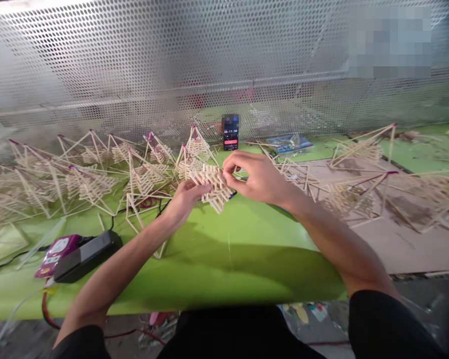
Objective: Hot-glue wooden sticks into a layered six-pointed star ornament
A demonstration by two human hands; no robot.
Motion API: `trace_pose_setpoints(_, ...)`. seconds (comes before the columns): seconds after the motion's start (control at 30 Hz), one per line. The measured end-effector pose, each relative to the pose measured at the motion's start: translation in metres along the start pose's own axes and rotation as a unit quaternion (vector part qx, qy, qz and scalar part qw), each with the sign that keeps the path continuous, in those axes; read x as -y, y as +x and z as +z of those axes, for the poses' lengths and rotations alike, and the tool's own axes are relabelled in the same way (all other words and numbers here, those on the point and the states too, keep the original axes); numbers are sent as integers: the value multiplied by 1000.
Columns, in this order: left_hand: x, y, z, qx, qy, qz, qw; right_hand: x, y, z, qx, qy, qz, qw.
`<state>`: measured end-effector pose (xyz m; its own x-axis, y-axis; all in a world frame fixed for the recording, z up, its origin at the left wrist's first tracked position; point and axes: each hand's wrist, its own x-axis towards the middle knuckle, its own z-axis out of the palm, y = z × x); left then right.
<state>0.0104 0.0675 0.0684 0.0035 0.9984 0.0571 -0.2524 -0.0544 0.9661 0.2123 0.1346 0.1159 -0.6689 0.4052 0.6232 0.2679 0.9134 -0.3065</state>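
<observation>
My left hand [187, 199] is closed on a small lattice of stacked wooden sticks [213, 183], its thumb lying across the near side. The lattice is held above the green table [217, 269]. At its right end my right hand [252, 174] has thumb and forefinger pinched together, touching or very close to the sticks. Whatever lies between those fingertips is hidden or too small to name. Just behind the lattice stand finished-looking stick frames with purple-tipped peaks, one of them a pointed frame [195, 142].
Several more stick frames [86, 182] crowd the table's left side. Others stand on a brown board [407, 249] at right. A phone [230, 132] showing a timer leans on the perforated metal screen [134, 65]. A black power adapter [90, 254] and purple power strip [58, 255] lie at left with cables.
</observation>
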Motion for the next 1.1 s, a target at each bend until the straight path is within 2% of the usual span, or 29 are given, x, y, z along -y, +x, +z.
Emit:
trace_pose_setpoints(0.3,8,3,-4,7,-14,-2,1000,0,-1,-5,-95,68,40,992)
trace_pose_setpoints(0.53,7,1,3,21,-38,-32,999,1,-2,-7,-122,179,75,973)
trace_pose_setpoints(0.73,4,-1,3,15,-47,-42,998,2,-2,-13,-141,191,85,968)
trace_pose_setpoints(0.87,5,-1,0,-8,-44,-52,998,0,-2,-22,-157,145,95,972)
trace_pose_setpoints(0.97,7,-1,-2,-40,-43,-53,997,-2,-2,-32,-140,78,99,982)
trace_pose_setpoints(1.1,9,0,-1,-54,-45,-49,996,-2,-3,-48,-57,3,111,992)
